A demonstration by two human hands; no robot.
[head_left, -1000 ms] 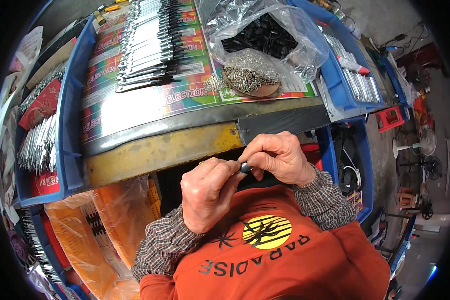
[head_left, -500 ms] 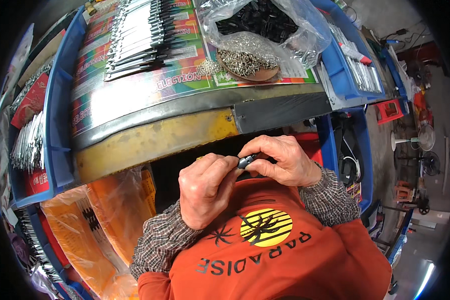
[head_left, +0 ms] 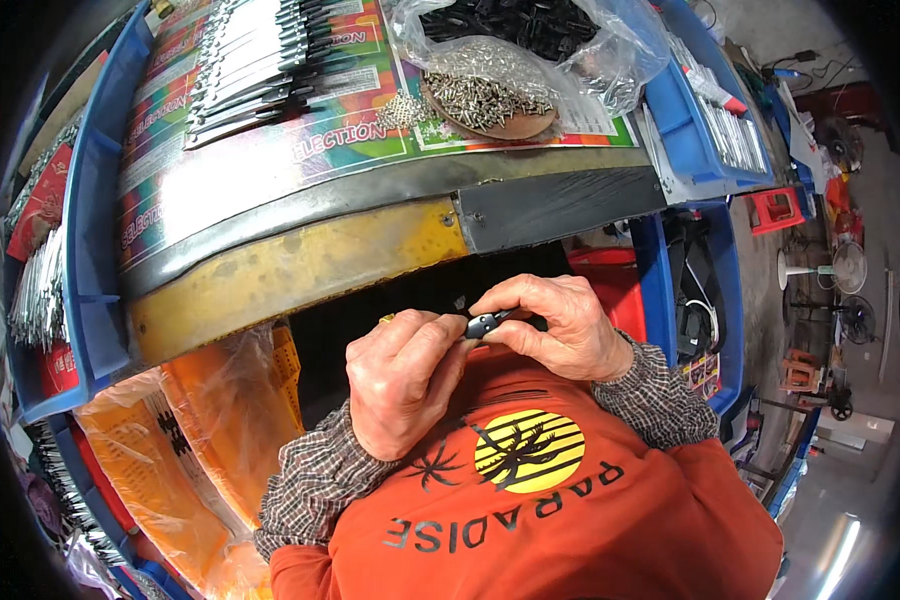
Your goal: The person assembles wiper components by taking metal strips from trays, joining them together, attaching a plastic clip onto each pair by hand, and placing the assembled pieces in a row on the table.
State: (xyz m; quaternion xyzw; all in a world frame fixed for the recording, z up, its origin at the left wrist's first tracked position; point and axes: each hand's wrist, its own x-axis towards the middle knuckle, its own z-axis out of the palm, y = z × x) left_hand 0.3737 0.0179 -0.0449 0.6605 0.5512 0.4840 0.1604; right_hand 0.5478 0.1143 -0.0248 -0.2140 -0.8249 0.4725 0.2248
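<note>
Close to my chest, just below the bench edge, both hands meet at a small glossy black piece [head_left: 482, 325] with light dots on its side. My left hand [head_left: 402, 375] pinches its left end, and that end is hidden behind the fingers. On the other end, the thumb and forefinger of my right hand [head_left: 555, 325] are closed. Up on the bench lies a row of flat silver blades with black ends [head_left: 250, 70]. To the right of them, small metal pins [head_left: 480, 95] are heaped in a brown dish [head_left: 518, 130], beside a clear plastic bag [head_left: 630, 55] of black pieces [head_left: 510, 28].
The bench's yellow-and-black front edge [head_left: 310, 275] runs just beyond my hands. Blue bins [head_left: 100, 230] holding thin metal pieces [head_left: 40, 295] flank it on the left, and another blue bin [head_left: 685, 130] on the right. Below left stands an orange crate [head_left: 220, 400] under plastic film.
The black piece is tilted slightly differently between my fingers, and more of its dotted side shows. Both hands keep their pinch. The whole view has shifted a little.
</note>
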